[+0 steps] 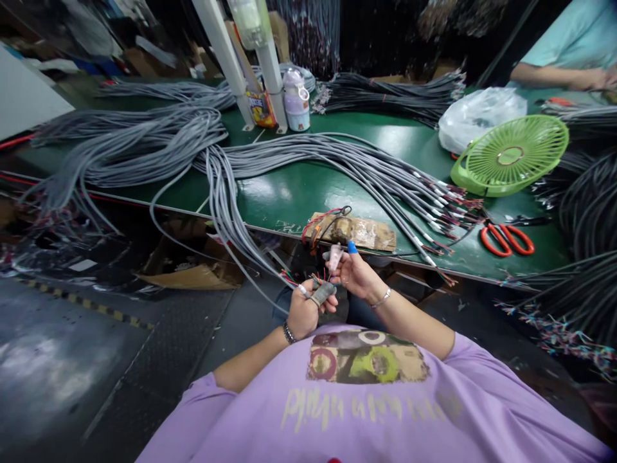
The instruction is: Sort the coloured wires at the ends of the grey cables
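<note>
My left hand (304, 314) is closed around the end of a grey cable (270, 265), just below the table's front edge. A grey-green cover wraps its thumb, and thin coloured wires (288, 277) fan out beside it. My right hand (357, 275) is close by, its fingers pinched at the fine wires (326, 275) coming from the cable end. One of its fingers wears a blue tip cover, another a pale wrap. Exactly which wire strands it grips is too small to make out.
A wooden block (376, 233) with a red and black lead lies at the table edge. Grey cable bundles (289, 151) cross the green table (270, 199). Orange-handled scissors (506, 239), a green fan (511, 154), a plastic bag (482, 116) and a bottle (295, 103) stand around. Another person's arm (554, 76) shows far right.
</note>
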Demonstrator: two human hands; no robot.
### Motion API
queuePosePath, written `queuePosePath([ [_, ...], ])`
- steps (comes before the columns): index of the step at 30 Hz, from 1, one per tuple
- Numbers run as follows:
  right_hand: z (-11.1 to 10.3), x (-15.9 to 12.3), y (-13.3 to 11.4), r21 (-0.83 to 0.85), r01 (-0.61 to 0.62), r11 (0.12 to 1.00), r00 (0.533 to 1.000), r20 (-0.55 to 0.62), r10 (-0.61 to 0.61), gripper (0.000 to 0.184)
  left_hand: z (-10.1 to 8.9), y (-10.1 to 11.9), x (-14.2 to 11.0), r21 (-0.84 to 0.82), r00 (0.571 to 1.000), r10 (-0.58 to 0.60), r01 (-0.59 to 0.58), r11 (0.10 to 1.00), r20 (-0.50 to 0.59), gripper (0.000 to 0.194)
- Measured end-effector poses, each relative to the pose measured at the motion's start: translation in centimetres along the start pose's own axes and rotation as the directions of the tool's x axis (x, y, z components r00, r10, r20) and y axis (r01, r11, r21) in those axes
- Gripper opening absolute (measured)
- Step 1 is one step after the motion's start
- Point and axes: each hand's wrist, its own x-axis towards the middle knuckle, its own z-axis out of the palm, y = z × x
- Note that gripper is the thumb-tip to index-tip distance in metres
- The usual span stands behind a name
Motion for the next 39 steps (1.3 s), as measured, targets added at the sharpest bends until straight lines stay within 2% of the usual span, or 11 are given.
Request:
queuePosePath([
  [2, 0.0, 0.0, -0.3, -0.02, -0.005, 1.0, 1.0, 0.015, 0.005, 0.051, -0.1, 0.1, -0.2, -0.006, 1.0, 0.007, -0.007, 1.0, -0.013, 0.029],
  [6, -0.1, 0.2, -0.2, -0.045, 0.069, 0.997, 0.998, 0.009, -0.069, 0.029, 0.1, 0.4, -0.3, -0.022, 0.996, 0.045, -0.047, 0.999, -0.079, 0.029],
  [9, -0.3, 0.3, 0.5, -0.143, 0.194, 0.97, 0.979, -0.034, -0.201, 0.035, 0.3, 0.4, 0.0, -0.01, 0.993, 0.065, -0.066, 0.998, -0.1, 0.029],
  [11, -0.5, 0.4, 0.9, -0.249, 0.303, 0.92, 0.941, -0.076, -0.331, 0.041, 0.3, 0.3, 0.2, 0.006, 0.992, 0.075, -0.075, 0.997, -0.102, 0.029],
  [13, -0.7, 0.5, 1.2, -0.287, 0.334, 0.898, 0.926, -0.079, -0.369, 0.044, 0.3, 0.0, 0.5, 0.026, 0.991, 0.088, -0.086, 0.996, -0.101, 0.028],
  [16, -0.6, 0.8, 1.0, -0.162, 0.202, 0.966, 0.976, -0.045, -0.212, 0.044, 0.3, -0.3, 0.7, 0.046, 0.989, 0.11, -0.106, 0.993, -0.096, 0.027],
  [18, -0.4, 1.1, 0.9, -0.06, 0.121, 0.991, 0.991, -0.046, -0.124, 0.044, 0.3, -0.5, 0.8, 0.057, 0.989, 0.116, -0.111, 0.992, -0.094, 0.027],
  [24, 0.2, 1.7, 1.0, 0.076, 0.143, 0.987, 0.983, -0.124, -0.133, 0.038, 0.4, -0.7, 0.9, 0.095, 0.991, 0.087, -0.077, 0.992, -0.104, 0.032],
  [34, -0.3, 0.0, 1.0, 0.069, 0.066, 0.995, 0.998, -0.018, -0.065, 0.051, -0.2, -0.9, 0.2, 0.12, 0.993, 0.094, -0.084, 0.989, -0.078, 0.031],
  [39, -1.0, -1.3, 0.7, -0.103, -0.042, 0.994, 0.995, 0.088, 0.051, 0.047, -0.7, -1.2, -0.3, 0.094, 0.995, 0.086, -0.08, 0.992, -0.06, 0.029],
])
